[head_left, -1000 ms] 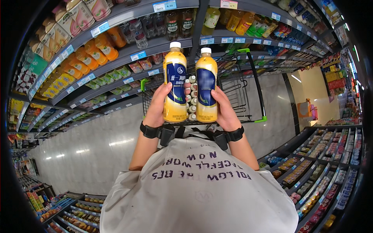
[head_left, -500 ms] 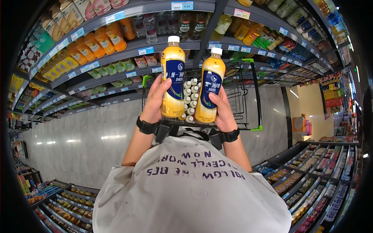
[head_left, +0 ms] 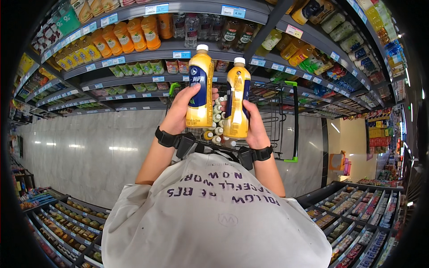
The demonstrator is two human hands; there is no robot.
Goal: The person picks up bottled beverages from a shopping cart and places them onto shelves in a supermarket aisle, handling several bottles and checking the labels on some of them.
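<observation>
My left hand [head_left: 182,103] is wrapped round a yellow drink bottle [head_left: 202,114] with a dark blue label and a white cap. In my right hand [head_left: 255,121] is a second drink bottle [head_left: 237,123] of the same kind, its blue label turned partly aside and a printed side panel facing me. Both bottles stand nearly upright, side by side with a small gap between them. They are held above a black wire shopping cart [head_left: 273,117] with green corner pieces. White-capped bottles [head_left: 217,118] are grouped in the cart below, partly hidden by the held ones.
Beyond the cart rise drink shelves with orange juice bottles [head_left: 134,35], clear water bottles [head_left: 191,30] and small green packs [head_left: 145,68]. Grey tiled floor [head_left: 89,156] stretches to the left. Low slanted racks [head_left: 362,210] of packaged goods stand behind me on both sides.
Both bottles have turned about their length, so their label fronts face away more and their side panels show. The view has shifted slightly against the shelves; both hands keep their grip.
</observation>
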